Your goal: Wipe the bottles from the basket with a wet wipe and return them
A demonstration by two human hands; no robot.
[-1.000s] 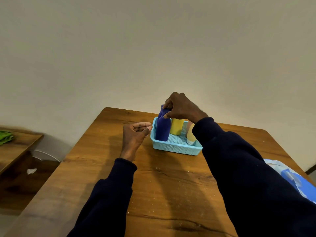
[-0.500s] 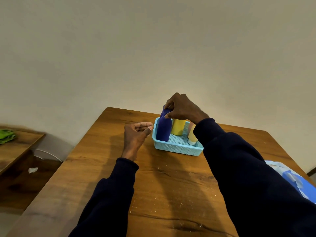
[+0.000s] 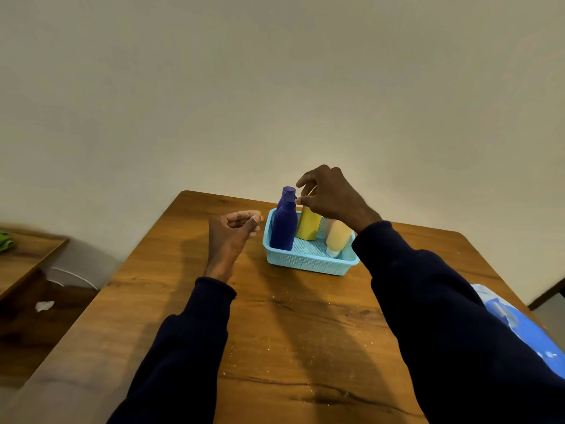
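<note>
A light blue basket [image 3: 308, 264] stands on the far half of the wooden table [image 3: 293, 325]. Three bottles are upright inside it: a dark blue bottle [image 3: 283, 228] at the left, a yellow bottle [image 3: 308, 226] in the middle and a peach tube [image 3: 336, 237] at the right. My right hand [image 3: 331, 195] hovers over the yellow bottle with loosely curled fingers, its thumb tip just beside the blue bottle's neck, and holds nothing. It hides the yellow bottle's top. My left hand [image 3: 232, 232] floats left of the basket, fingers loosely curled, with nothing in it.
A blue and white wet wipe pack [image 3: 526, 328] lies at the table's right edge, partly behind my right sleeve. A lower wooden shelf [image 3: 27, 255] with something green sits at the far left. A white scrap [image 3: 44, 306] lies on the floor there.
My right hand has let go of the blue bottle, which now stands in the basket's left corner, and has shifted right over the yellow bottle. My left hand has barely moved.
</note>
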